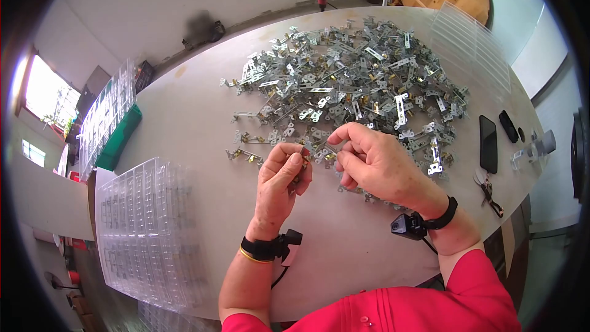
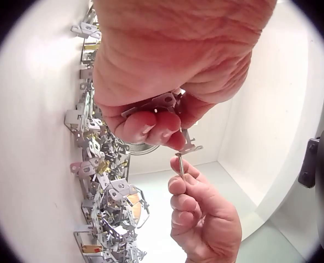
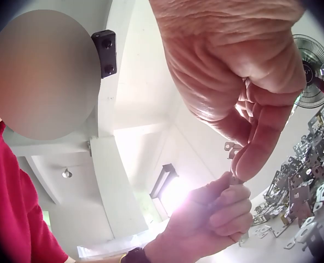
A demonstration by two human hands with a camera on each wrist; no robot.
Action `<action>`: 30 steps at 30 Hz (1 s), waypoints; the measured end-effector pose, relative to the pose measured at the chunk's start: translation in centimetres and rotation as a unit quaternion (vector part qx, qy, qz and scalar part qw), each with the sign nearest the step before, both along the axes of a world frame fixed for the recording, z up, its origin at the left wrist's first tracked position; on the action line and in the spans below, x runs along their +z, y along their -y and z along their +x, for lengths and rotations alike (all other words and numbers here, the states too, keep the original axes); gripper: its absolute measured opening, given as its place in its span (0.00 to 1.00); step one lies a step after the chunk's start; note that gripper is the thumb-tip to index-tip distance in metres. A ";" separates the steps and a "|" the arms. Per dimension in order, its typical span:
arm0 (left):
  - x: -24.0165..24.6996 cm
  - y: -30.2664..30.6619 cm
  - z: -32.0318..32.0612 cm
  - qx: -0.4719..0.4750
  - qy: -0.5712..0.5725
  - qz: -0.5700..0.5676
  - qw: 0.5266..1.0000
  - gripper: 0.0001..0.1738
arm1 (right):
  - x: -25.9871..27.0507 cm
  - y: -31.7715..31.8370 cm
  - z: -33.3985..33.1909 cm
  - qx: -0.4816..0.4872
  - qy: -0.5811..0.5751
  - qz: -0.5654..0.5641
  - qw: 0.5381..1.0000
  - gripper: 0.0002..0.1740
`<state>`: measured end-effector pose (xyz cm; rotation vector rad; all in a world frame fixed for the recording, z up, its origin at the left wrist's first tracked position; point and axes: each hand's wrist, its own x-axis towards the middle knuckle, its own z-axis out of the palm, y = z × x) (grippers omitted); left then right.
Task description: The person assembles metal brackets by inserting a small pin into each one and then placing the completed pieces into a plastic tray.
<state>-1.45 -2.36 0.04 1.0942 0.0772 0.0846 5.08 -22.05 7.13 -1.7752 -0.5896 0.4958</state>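
My left hand [image 1: 275, 187] grips a small stamped-metal bracket [image 2: 165, 101], its fingers curled over most of it. A thin metal pin or screw [image 2: 182, 166] stands at the bracket's protruding end, pinched between thumb and fingertips of my right hand [image 1: 384, 163]. In the right wrist view the two hands meet close together, and the right fingers hide most of the pin. Just beyond both hands lies a large heap of metal brackets [image 1: 356, 74], some with brass-coloured pieces.
Clear plastic trays [image 1: 147, 227] are stacked at the left, with more on a green bin [image 1: 120, 138] behind. Another clear tray [image 1: 473, 43] lies at the far right. A phone [image 1: 488, 144], scissors [image 1: 487, 197] and a black case [image 1: 508, 126] are on the right.
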 end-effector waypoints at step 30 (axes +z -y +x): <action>0.0 1.0 -0.7 -0.057 0.065 0.332 0.939 0.11 | -2.8 -0.4 1.5 -0.028 0.132 0.132 0.982 0.07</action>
